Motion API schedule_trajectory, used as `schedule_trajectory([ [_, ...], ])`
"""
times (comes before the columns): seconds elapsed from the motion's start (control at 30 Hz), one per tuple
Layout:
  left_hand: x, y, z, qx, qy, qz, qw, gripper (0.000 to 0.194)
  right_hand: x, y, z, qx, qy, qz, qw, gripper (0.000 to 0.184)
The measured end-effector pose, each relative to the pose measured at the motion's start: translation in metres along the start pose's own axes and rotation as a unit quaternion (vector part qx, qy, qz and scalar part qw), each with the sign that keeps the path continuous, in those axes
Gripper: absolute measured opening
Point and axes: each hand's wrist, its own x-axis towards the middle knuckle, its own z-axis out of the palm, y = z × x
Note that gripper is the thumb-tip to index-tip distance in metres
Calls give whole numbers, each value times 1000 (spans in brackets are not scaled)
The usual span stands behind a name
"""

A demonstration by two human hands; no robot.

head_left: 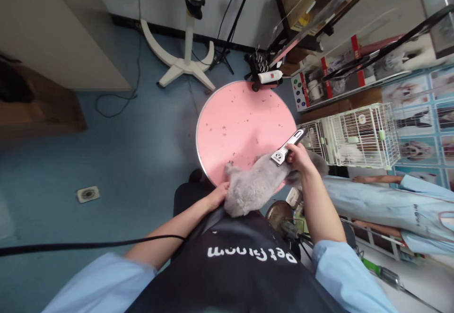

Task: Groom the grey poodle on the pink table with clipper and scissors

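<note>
A small grey curly-coated dog (253, 187) is on the near edge of a round pink grooming table (227, 109), close against my dark apron. My right hand (301, 158) is closed round a silver and black pet clipper (288, 146), whose lower end meets the fur on the dog's back. At the dog's left end my left hand (219, 195) grips it low on the body. Some of those fingertips are hidden in the fur. The dog's head end is partly covered by my right hand and forearm.
Bits of fur lie scattered on the tabletop. A white bottle (270, 76) and scissors (261, 60) sit at its far edge. White wire cages (358, 135) and a person in a light blue apron (376, 204) are on the right. Behind stands a white wheeled stand (182, 65).
</note>
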Motion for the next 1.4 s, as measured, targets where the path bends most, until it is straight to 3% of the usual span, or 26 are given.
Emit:
schedule_trajectory([
  [0.33, -18, 13, 12, -7, -37, 24, 999, 40, -52, 0, 53, -32, -79, 1, 996, 24],
  [0.5, -19, 12, 13, -31, -38, 34, 998, 31, -67, -6, 61, -31, -115, 4, 993, 31],
  [0.57, -19, 13, 14, -43, -34, 34, 998, 31, -60, -8, 54, -12, -70, -13, 997, 32],
  [0.67, -20, 14, 15, -52, -23, 39, 998, 33, -45, -11, 42, -16, 45, -32, 998, 30],
  [0.7, -19, 14, 15, -53, -20, 41, 998, 34, -43, -11, 41, -28, 53, -29, 998, 30],
  [0.8, -18, 12, 12, -48, -16, 48, 998, 34, -52, -10, 51, -65, -4, -28, 997, 30],
  [1.0, -20, 10, 7, -45, -31, 39, 998, 32, -101, -14, 81, -118, -109, -78, 984, 37],
  [1.17, -24, 13, 9, -57, -23, 48, 997, 32, -119, -15, 87, -194, 47, -165, 966, 36],
  [1.3, -24, 14, 11, -54, -38, 47, 997, 28, -133, -9, 103, -256, -32, -157, 953, 35],
  [1.4, -22, 14, 13, -55, -44, 44, 997, 28, -142, -9, 109, -246, -77, -173, 951, 23],
])
